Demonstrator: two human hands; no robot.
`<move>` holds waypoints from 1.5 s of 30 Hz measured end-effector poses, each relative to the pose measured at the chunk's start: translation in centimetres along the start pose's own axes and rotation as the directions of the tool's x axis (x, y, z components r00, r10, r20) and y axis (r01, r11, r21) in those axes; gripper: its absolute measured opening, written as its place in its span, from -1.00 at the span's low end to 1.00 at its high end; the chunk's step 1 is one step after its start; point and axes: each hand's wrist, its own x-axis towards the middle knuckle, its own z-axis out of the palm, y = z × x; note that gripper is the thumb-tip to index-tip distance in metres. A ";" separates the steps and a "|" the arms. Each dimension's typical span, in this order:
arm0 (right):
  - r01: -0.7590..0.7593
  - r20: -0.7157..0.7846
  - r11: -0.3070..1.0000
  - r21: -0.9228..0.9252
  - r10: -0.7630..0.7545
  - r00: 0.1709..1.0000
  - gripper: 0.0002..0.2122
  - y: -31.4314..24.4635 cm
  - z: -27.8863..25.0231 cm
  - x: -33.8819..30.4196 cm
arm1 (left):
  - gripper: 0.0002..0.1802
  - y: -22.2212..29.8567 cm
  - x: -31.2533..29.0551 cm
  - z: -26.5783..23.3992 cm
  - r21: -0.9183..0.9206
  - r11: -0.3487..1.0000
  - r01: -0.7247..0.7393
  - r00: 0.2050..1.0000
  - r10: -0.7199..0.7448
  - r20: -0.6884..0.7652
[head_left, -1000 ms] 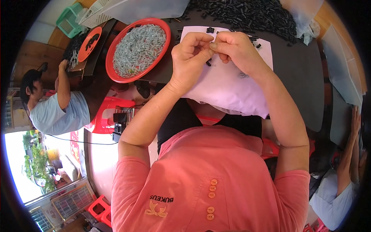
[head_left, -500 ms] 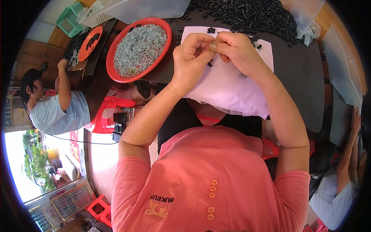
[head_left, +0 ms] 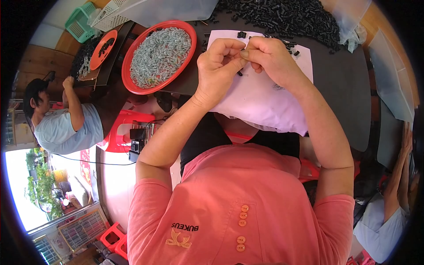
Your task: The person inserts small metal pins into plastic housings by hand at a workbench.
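Note:
My left hand (head_left: 219, 64) and my right hand (head_left: 270, 57) meet over a white sheet (head_left: 260, 99) that hangs over the table's near edge. The fingers of both are pinched together, fingertip to fingertip. Whatever sits between them is too small and too covered to name. A small black part (head_left: 240, 73) shows just below the left fingers. Beyond my hands, a black piece (head_left: 241, 34) lies on the sheet's far edge. A little heap of tiny metal-coloured bits (head_left: 278, 87) rests on the sheet under my right wrist.
A red round tray (head_left: 126, 73) full of small clear-grey pieces stands at left. A big pile of black plastic parts (head_left: 282, 20) covers the far table. At far left a person (head_left: 66, 119) works beside an orange plate (head_left: 98, 57); another person's arm (head_left: 397, 176) shows at right.
My hands stay almost in place, with only a slight shift at the fingertips. The person at left has lowered a hand a little.

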 end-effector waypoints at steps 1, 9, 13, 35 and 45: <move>0.000 0.000 1.000 0.000 0.000 1.000 -0.74 0.0 0.0 0.0 | -0.68 0.0 0.0 0.0 0.001 1.000 0.003 1.000 -0.003 -0.001; 0.074 -0.022 0.995 -0.070 -0.076 0.997 -0.74 0.3 0.3 0.1 | -0.69 -0.1 0.1 -0.1 -0.034 0.999 0.014 1.000 -0.014 -0.009; 0.071 -0.050 0.987 -0.142 -0.079 0.996 -0.69 0.0 0.3 0.0 | -0.71 -0.1 0.0 0.0 -0.033 0.999 0.013 1.000 -0.014 -0.018; 0.136 -0.064 0.974 -0.181 -0.150 0.987 -0.75 0.0 0.7 -0.2 | -0.73 0.0 -0.1 0.0 -0.109 0.992 0.066 0.998 -0.068 -0.012; 0.162 -0.079 0.957 -0.239 -0.185 0.979 -0.77 0.0 0.8 -0.3 | -0.75 0.2 0.0 0.0 -0.135 0.985 0.112 0.993 -0.116 -0.027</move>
